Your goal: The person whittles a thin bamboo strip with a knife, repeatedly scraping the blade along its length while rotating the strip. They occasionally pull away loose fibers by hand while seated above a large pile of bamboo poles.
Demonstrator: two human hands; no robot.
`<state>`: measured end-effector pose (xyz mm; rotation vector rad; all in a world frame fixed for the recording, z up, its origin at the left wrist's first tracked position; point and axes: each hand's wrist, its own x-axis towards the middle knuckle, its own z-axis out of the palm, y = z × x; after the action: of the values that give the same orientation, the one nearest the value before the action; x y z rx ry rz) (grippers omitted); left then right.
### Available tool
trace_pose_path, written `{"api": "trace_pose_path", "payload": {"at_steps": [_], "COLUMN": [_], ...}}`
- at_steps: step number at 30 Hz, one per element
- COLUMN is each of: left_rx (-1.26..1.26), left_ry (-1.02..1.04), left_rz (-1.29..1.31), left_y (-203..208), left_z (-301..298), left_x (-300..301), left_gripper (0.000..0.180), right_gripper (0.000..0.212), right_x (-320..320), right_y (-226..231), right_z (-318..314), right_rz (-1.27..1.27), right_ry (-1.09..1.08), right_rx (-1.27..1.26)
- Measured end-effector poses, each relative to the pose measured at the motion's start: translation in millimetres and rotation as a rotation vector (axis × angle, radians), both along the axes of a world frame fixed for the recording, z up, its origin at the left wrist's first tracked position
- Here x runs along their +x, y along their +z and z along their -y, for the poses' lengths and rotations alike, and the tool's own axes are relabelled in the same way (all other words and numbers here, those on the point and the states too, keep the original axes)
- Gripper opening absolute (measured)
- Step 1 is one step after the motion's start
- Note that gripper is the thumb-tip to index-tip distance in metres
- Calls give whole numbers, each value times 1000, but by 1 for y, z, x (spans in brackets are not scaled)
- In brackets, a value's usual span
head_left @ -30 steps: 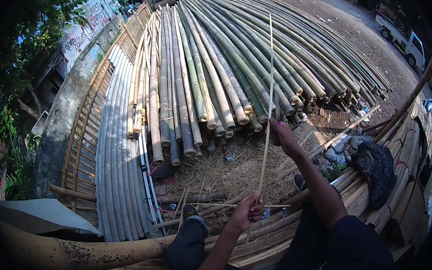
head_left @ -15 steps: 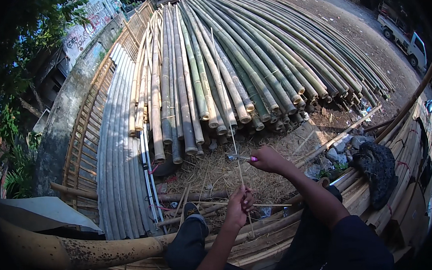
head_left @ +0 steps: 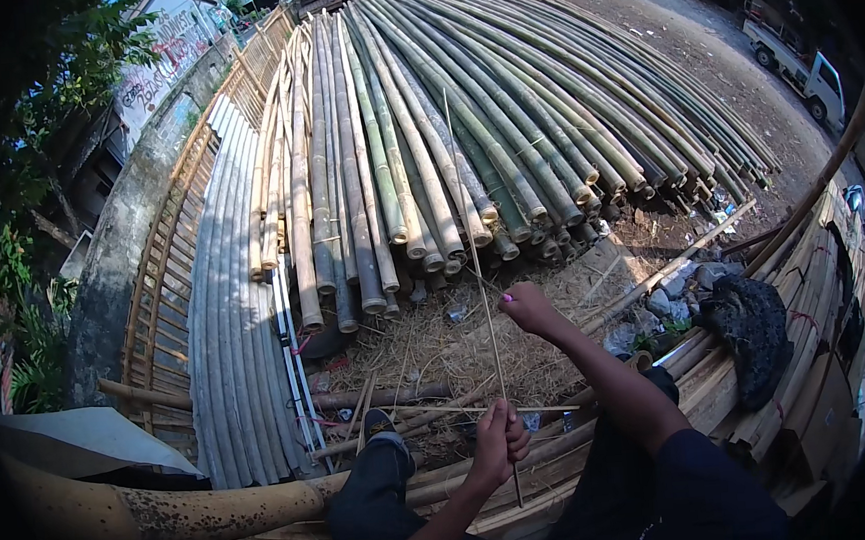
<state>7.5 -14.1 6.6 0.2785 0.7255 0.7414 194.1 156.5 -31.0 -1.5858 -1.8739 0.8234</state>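
Head view: my left hand (head_left: pixel 502 448) grips a thin strip (head_left: pixel 495 351), aslant before the near edge of the pile (head_left: pixel 524 143); my right hand (head_left: pixel 529 309) clenches a pink tool (head_left: pixel 507 298) beside it. I seem mid-work on the strip; another stroke would call for a steady left hold.

A: What closes the place on the left?
B: A grey, stained wall (head_left: pixel 121 262), and before it a slatted fence (head_left: pixel 163 251) — corrugated sheets (head_left: pixel 231 334) are beside this.
A: And the ground (head_left: pixel 704 70)?
B: It is brown at upper right, where a small white truck (head_left: pixel 826 90) stands; nearer, dry straw (head_left: pixel 428 349) covers it.
A: The light?
B: Daylight — sunny patches, and shade in other places.
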Motion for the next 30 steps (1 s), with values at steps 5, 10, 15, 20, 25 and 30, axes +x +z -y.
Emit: {"api": "trace_pose_path", "payload": {"at_steps": [5,10,15,20,25,30], "left_rx": [-56,-56,21,-51,-137,-111], "left_ry": [-93,-21,-42,-208,-214,-166], "left_rz": [127,109,-10,134,239,233], "left_y": [-2,-7,7,10,15,11], "left_z": [-10,-30,-19,22,3,-27], "left_x": [-4,-24,-19,-3,-7,-24], "left_gripper": [31,30,30,30,31,31], "right_gripper": [33,29,31,27,28,30], "right_x": [7,-32,-25,26,67,5], "right_y": [26,30,22,10,21,42], "right_z": [-1,23,22,-13,-17,7], "right_rz": [30,74,185,139,-11,114], "right_ry": [46,543,525,-222,-297,227], "right_rx": [-27,60,242,94,38,20]}}
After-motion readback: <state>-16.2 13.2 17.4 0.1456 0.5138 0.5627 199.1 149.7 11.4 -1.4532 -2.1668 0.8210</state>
